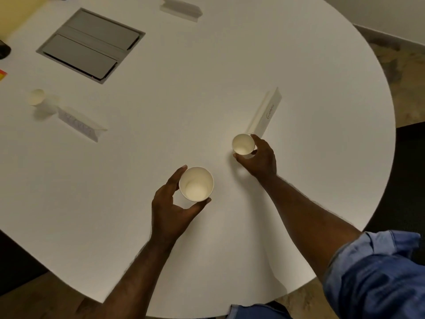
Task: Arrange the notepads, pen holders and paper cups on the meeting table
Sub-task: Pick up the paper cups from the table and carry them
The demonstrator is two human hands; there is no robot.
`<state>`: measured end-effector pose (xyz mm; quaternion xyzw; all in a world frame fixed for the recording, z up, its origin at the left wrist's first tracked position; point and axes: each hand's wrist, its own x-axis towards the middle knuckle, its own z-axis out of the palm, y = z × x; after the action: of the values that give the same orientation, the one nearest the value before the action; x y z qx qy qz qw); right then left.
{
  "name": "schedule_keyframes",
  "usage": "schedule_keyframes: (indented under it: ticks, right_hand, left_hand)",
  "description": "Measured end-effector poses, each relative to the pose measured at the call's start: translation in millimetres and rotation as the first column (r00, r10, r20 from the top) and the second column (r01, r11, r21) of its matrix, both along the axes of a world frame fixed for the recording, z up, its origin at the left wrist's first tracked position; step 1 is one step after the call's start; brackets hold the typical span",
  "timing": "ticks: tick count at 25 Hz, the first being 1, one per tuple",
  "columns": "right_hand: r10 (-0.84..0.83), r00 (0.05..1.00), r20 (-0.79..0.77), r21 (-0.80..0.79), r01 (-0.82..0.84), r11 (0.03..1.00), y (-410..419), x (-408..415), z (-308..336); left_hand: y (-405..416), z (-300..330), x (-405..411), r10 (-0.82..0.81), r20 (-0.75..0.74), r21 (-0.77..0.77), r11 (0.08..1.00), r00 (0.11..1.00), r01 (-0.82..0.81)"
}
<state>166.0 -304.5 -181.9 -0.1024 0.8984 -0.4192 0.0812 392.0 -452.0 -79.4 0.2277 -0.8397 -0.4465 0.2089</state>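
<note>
Here, each hand's grip curls round a paper cup over the round white table (pixel 230 65): left hand (pixel 169 208), right hand (pixel 261 157).

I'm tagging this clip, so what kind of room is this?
Probably an office meeting room: a large white table with a built-in grey cable hatch, folded name cards at the seats, and paper cups being set out.

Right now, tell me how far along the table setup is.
Done: one paper cup stands beside a tent card at the far left place. In hand: the left hand grips a second cup; the right hand sets a third cup by another card. No notepads or pen holders show.
</note>
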Motion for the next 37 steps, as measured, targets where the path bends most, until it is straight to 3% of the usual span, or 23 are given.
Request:
schedule_keyframes:
  ticks: [9, 16, 23, 27, 34, 37]
  right_hand:
    - [0.000, 1.000, -0.013, 0.048, 0.001, 0.999, 48, 60, 33]
    - [-0.145, 0.985, -0.098, -0.140, 0.131, 0.981, 117, 187, 96]
    - [-0.213, 0.970, -0.117, -0.194, 0.188, 0.963, 184, 299, 161]
    - [-0.303, 0.944, -0.133, -0.202, 0.274, 0.940, 231, 333, 173]
    - [-0.565, 0.813, -0.138, -0.262, 0.521, 0.813, 372, 360, 171]
    - [-0.622, 0.770, -0.143, -0.253, 0.580, 0.775, 454, 359, 170]
  left_hand:
    - [10, 18, 17, -0.073, -0.016, -0.019, 0.997, 0.997, 0.072]
    - [39, 28, 51, -0.336, -0.039, -0.012, 0.942, 0.941, 0.335]
    - [126, 44, 70, -0.657, -0.118, -0.012, 0.751, 0.745, 0.660]
    - [199, 58, 69, -0.808, -0.145, -0.019, 0.579, 0.571, 0.815]
    - [366, 59, 55, -0.929, -0.141, 0.046, 0.340, 0.343, 0.939]
    - [455, 58, 47, -0.942, -0.145, 0.052, 0.297, 0.301, 0.954]
